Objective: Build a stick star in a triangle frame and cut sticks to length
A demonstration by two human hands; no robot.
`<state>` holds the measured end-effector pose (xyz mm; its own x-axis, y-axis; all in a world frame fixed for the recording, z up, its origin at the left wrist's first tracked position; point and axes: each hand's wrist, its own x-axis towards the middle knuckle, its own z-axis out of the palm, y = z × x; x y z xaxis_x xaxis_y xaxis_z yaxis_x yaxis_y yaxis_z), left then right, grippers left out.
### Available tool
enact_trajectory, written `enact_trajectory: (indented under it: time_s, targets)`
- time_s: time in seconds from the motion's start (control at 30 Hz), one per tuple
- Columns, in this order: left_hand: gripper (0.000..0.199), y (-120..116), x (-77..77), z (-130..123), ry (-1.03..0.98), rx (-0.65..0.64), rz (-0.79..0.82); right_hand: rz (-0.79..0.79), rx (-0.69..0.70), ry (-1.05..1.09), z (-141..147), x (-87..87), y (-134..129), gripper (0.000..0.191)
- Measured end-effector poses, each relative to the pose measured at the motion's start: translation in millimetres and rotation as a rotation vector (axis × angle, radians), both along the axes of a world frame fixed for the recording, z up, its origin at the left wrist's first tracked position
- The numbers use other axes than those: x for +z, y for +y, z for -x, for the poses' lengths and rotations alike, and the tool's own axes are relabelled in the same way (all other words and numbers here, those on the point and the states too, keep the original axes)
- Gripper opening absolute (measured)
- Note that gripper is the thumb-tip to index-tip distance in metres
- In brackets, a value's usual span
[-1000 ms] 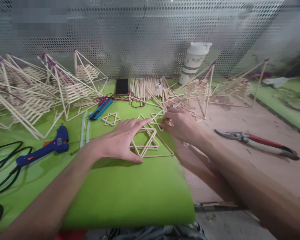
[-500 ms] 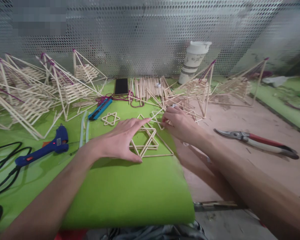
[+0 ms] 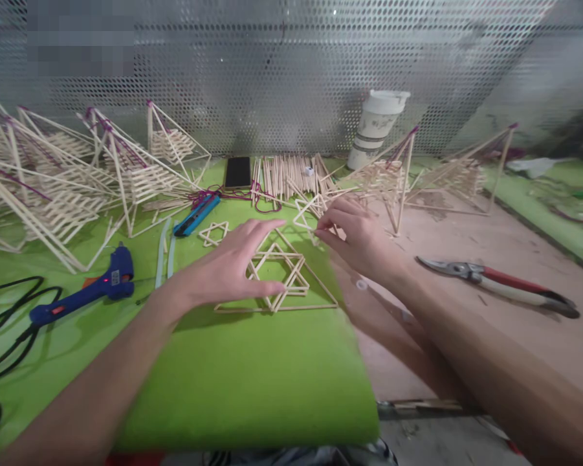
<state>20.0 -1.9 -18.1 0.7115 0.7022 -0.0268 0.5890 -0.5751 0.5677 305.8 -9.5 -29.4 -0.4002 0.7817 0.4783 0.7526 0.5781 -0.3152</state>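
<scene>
Large stick star (image 3: 291, 282): on the bench (image 3: 247, 375), just right of the left fingers and partly within their spread; it overlaps the triangle frame (image 3: 310, 306).
Left hand (image 3: 226, 268): thumb and fingers wide apart, gripping nothing; the thumb crosses over the star's near left part, and the index finger reaches out by the frame's far corner. Whether either presses on the wood, I cannot tell.
Right hand (image 3: 356, 234): fingertips pinched nearly together, apparently on the edge of a small stick star (image 3: 303, 226).
Small stick star: sticks out to the left of the right fingertips, beyond and right of the large star; it seems tilted.
Star-to-fingers relation: from the right fingertips, the large star lies leftward and toward the wearer; the left fingers stand on its opposite side, so the left hand is nearer.
Axis: the large star has no clear long axis; the frame's base bar runs left to right, on the wearer's side of the left thumb tip.
Second small star (image 3: 219, 224): left of the left index finger, just beside the hand.
Tools: glue gun (image 3: 101, 285) well left of the left fingers, shears (image 3: 499, 276) well right of the right fingers.
</scene>
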Motion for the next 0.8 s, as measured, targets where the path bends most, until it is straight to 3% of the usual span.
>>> enact_trajectory:
  time_s: [0.1, 0.2, 0.43, 0.5, 0.6, 0.67, 0.8]
  targets:
    - [0.073, -1, 7.1, 0, -0.291, 0.157, 0.03, -0.075, 0.131, -0.014, 9, 7.2, -8, 0.011]
    - [0.059, -4, 13.1, -1, -0.5, 0.257, 0.147, -0.115, 0.232, -0.056, 22, 12.1, -19, 0.01]
    - [0.015, -9, 16.4, -6, -0.564, 0.332, 0.197, -0.114, 0.309, -0.124, 37, 11.1, -31, 0.01]
    - [0.01, -10, 18.5, -6, -0.631, 0.373, 0.257, -0.153, 0.279, -0.047, 36, 9.4, -30, 0.014]
    - [0.009, -8, 21.4, -4, -0.692, 0.437, 0.372, -0.177, 0.217, 0.049, 35, 8.1, -28, 0.047]
    - [0.012, -6, 21.7, -1, -0.71, 0.459, 0.462, -0.123, 0.22, 0.061, 34, 7.8, -27, 0.059]
    - [0.019, -3, 18.1, 2, -0.724, 0.472, 0.589, -0.004, 0.215, 0.068, 32, 6.0, -27, 0.049]
